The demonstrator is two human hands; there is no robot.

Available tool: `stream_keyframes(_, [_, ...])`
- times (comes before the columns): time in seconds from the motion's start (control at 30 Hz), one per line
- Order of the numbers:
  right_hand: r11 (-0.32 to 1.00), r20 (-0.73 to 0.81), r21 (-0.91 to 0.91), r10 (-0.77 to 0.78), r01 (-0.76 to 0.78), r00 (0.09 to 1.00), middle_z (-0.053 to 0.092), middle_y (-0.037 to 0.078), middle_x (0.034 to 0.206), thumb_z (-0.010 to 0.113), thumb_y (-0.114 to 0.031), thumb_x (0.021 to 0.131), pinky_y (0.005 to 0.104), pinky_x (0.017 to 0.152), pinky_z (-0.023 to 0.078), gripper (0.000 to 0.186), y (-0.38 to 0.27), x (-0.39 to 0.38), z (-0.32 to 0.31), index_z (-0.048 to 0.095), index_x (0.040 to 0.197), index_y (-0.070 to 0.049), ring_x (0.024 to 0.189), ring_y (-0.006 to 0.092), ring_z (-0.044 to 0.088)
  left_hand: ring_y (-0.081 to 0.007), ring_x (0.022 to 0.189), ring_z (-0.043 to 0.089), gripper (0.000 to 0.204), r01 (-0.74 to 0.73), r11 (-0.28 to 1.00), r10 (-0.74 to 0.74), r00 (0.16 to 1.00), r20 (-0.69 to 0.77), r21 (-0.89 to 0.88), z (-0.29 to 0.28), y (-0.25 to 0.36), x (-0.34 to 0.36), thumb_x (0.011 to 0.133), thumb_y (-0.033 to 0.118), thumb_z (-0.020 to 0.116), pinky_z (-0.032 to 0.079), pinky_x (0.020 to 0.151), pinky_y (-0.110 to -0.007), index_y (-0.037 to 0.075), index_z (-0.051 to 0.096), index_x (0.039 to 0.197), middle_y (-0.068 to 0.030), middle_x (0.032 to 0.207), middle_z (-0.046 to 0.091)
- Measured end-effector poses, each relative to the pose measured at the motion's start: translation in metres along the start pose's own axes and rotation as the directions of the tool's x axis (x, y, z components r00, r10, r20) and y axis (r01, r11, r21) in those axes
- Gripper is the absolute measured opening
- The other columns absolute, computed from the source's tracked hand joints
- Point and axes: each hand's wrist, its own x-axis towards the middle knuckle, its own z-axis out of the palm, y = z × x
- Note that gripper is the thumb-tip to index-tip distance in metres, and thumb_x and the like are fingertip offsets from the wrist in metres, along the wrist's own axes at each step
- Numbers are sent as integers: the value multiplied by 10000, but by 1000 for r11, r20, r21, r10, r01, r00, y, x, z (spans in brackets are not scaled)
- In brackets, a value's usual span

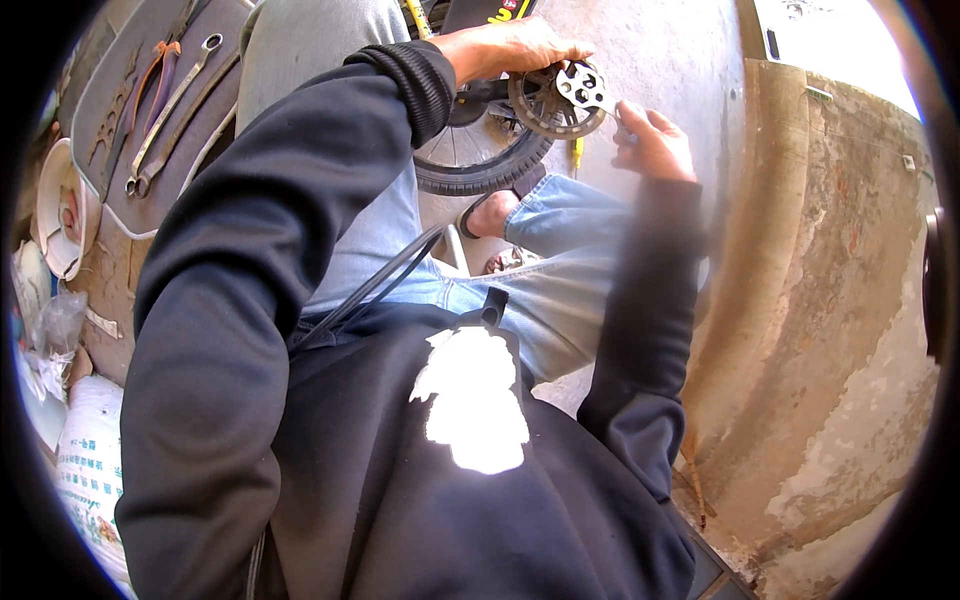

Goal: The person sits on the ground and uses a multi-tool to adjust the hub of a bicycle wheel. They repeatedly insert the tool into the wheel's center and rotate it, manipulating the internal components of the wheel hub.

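Observation:
My left hand [510,48] is curled over the upper edge of a dark, ring-shaped chainring [545,118], its fingers partly hidden behind it. Against the chainring's face lies a flat silver wrench with several holes in its head [580,88]. My right hand [652,140] pinches this wrench by its narrow handle from the right, fingers closed. Just below and left of the chainring is a spoked bicycle wheel with a black tyre [475,182]. A dark crank arm [485,90] runs beside the chainring.
At left, a grey-topped surface [215,130] holds pliers [160,80], a combination wrench [172,118] and other hand tools. A white bucket [88,215] and a printed white sack [85,450] stand beyond it. A yellow-handled tool [577,150] shows below the chainring. A worn wall [810,300] rises at right.

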Motion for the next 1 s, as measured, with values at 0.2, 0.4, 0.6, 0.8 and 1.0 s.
stream_keyframes(0.2, [915,65,386,-156,120,986,563,70,666,607,-197,875,278,466,496,203,3,4,-11,558,865,0,462,117,521,-164,865,567,530,-3,998,6,999,47,-63,0,-3,2,819,598,547,411,790,-307,97,686,925,-73,920,638])
stream_keyframes(0.4, [813,-99,565,-102,140,990,611,106,729,585,-165,887,301,492,542,146,42,-28,14,561,865,-22,524,147,587,-155,796,540,563,-22,999,22,1000,-18,-34,0,-1,-3,793,623,566,400,747,-302,75,669,861,-61,845,622])
stream_keyframes(0.6, [881,-68,470,-19,49,997,628,122,773,603,-178,876,283,490,542,176,59,-62,50,571,928,-13,567,171,622,-147,779,546,580,0,1000,0,1000,21,24,-2,-5,5,780,633,575,404,742,-286,66,672,850,-53,825,626])
stream_keyframes(0.8, [678,126,733,-63,-50,990,588,95,720,590,-179,893,254,454,484,153,71,-63,62,552,893,-31,518,146,558,-138,756,536,556,-9,1000,9,1000,4,-6,-1,-3,2,783,622,580,393,692,-280,73,662,815,-42,793,616])
stream_keyframes(1.0, [748,-143,640,-111,177,983,594,96,724,572,-174,904,255,442,496,151,70,-63,78,545,886,-26,502,142,567,-141,775,536,582,7,999,-7,1000,-3,36,-1,-7,7,775,639,571,399,706,-296,70,669,847,-51,812,620])
